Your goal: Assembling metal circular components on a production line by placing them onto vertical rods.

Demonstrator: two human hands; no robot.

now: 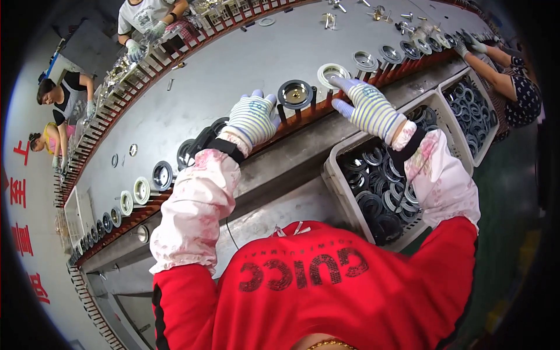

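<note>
My left hand (252, 119), in a white striped knit glove with lavender fingertips, is over the row of round parts, just left of a dark ring-shaped part with a brass-coloured centre (296, 94). Its fingers stretch forward, and I see nothing held in them. My right hand (372, 109), gloved alike, reaches in from the right with thumb and fingers apart. Its fingertips lie at the near right rim of a white ring-shaped part (333, 76); whether they press on it I cannot tell. Both round parts sit on the toothed, red-brown conveyor edge (303, 119).
Grey plastic crates (333, 169) full of dark rings stand below the right forearm. More round parts, such as a pale one (142, 190), line the curved conveyor. Loose metal fittings (329, 21) lie on the grey tabletop (216, 70). Several co-workers stand around it, one (501, 87) close at right.
</note>
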